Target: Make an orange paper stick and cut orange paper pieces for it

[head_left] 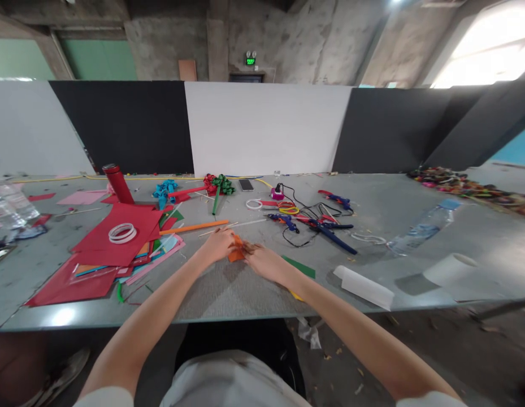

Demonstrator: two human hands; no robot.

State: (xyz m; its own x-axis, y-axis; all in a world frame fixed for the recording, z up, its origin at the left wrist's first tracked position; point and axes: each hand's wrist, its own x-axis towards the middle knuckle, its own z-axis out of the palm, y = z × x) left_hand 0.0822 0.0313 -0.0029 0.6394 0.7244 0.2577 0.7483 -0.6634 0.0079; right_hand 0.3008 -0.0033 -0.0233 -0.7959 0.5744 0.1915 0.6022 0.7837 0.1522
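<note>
A small piece of orange paper (235,252) is held between my two hands above the grey table (211,288). My left hand (218,244) has its fingers closed on the paper's left side. From the other side my right hand (262,261) grips it, fingertips pressed together near its upper edge. Just beyond my left hand lies a long orange paper stick (194,226). A sheet of green paper (299,267) rests beside my right forearm, and a bit of yellow paper shows under that arm. The folds of the orange piece are partly hidden by my fingers.
Red sheets (101,243) with tape rolls (122,233) on them lie at left, by a red flask (118,183). Blue, red and green paper flowers (222,185) are at the back. Glue guns (283,221), cables, pliers (336,237), a plastic bottle (427,226) and white rolls (451,270) lie right.
</note>
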